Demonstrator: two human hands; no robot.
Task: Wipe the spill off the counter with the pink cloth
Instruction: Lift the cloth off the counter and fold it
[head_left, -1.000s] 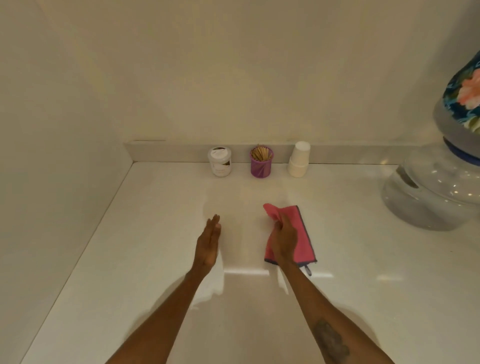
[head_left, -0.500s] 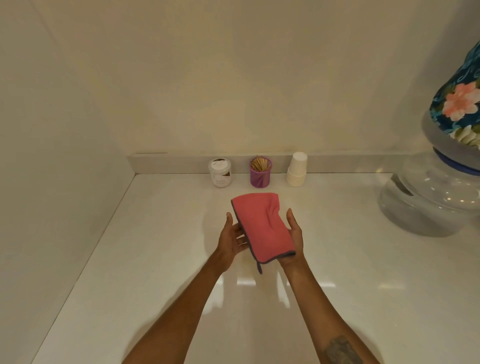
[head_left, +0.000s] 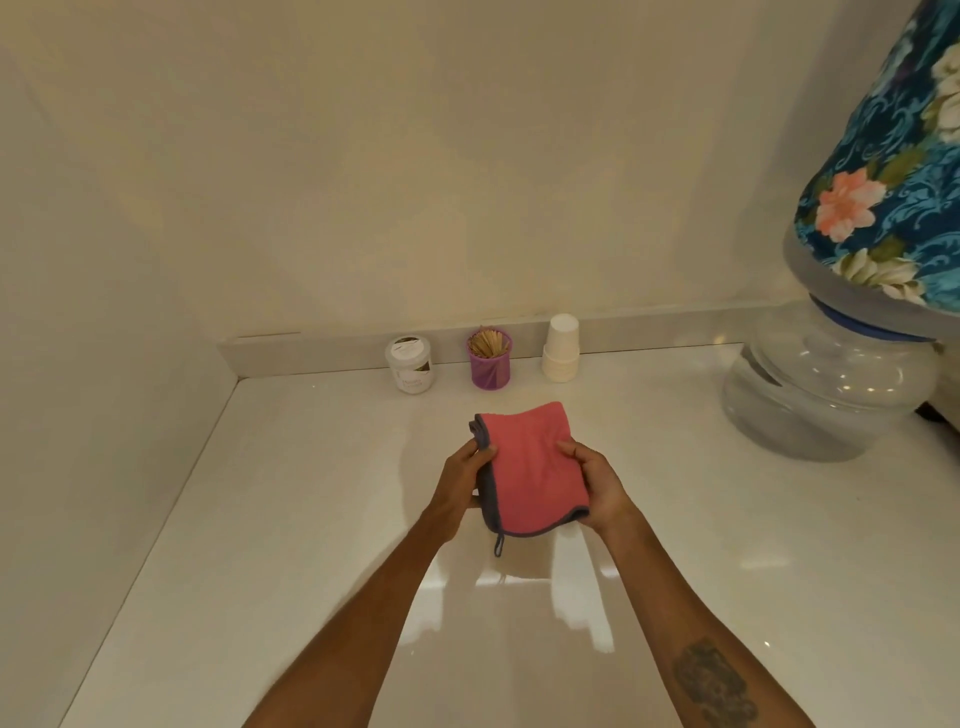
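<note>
Your left hand (head_left: 464, 486) pinches the grey-trimmed left edge of the pink cloth (head_left: 530, 470), fingers curled closed on it, and your right hand (head_left: 597, 480) clamps the right edge with the thumb on top. Between them the folded cloth hangs above the desk (head_left: 291, 519), near the middle and not touching it, its small loop dangling from the near corner.

No spill shows clearly on the glossy white surface; the bright patches nearer to you look like reflections, so you could easily wipe the wrong spot. Check where the wet area lies before lowering the cloth.

If you sweep far, the cloth may knock the white jar (head_left: 409, 362), the purple holder of wooden sticks (head_left: 489, 358) or the stack of white cups (head_left: 561, 347), which stand in a row against the back edge. They look light enough to tip. At the far right the water bottle (head_left: 826, 384) under its floral cover (head_left: 893, 171) stands well apart.
</note>
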